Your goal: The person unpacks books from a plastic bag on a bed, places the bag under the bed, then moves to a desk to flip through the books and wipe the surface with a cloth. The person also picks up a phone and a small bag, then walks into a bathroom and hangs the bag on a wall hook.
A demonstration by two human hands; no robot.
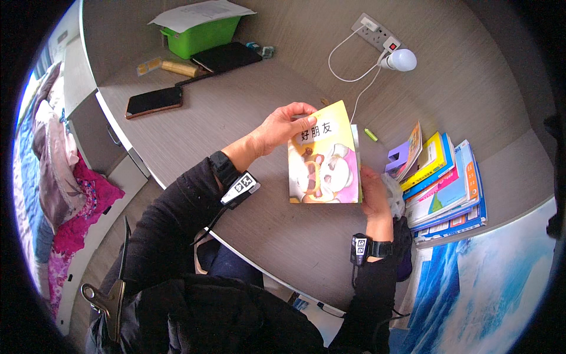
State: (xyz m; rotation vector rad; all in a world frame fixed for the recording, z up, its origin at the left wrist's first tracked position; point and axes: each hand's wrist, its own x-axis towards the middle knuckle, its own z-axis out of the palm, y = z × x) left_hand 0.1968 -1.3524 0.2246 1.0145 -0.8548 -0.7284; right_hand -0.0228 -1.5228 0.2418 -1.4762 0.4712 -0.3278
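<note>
A thin picture book point(323, 162) with a yellow cover and cartoon animals is held up over the desk, its front facing me. My left hand point(289, 127) grips its upper left edge, thumb on the cover and fingers behind. On the right side, my right hand point(375, 192) is closed around the lower edge, its fingers partly hidden behind the book. A strip of another page or booklet shows behind the cover's right edge. Close by on the right, a row of books point(442, 183) stands in a purple holder point(398, 156).
A black phone point(154, 102) lies on the grey desk point(236, 118). Toward the back left are a green bin point(203, 38) with papers on top and a black notebook point(227, 57). A wall socket point(377, 32) carries cables and a bulb point(401, 60). A green marker point(370, 135) lies behind the book.
</note>
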